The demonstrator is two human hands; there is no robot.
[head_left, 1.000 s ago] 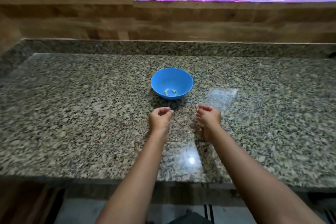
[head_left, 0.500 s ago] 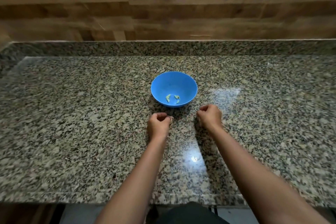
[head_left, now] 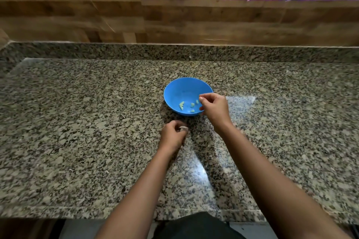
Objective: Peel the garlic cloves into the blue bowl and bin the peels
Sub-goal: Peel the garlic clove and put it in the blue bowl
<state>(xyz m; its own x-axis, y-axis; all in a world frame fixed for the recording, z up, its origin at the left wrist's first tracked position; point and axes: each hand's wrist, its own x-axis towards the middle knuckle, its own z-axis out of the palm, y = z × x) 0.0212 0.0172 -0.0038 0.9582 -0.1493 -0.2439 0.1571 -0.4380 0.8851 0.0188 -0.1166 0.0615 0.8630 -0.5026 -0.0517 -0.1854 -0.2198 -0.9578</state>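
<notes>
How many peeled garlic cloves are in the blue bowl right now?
4 pale peeled garlic cloves in the round blue plastic bowl: one left, one centre, one beside the right hand at, one nearest the front. The hand may hide more.

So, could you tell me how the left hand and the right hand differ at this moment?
The left hand sits over the granite counter, nearer the person; the right hand reaches over the right rim of the blue bowl. The left hand's fingers curl round a pale scrap; the right hand's thumb and forefinger are parted, with nothing seen between them. Both are bare.
</notes>
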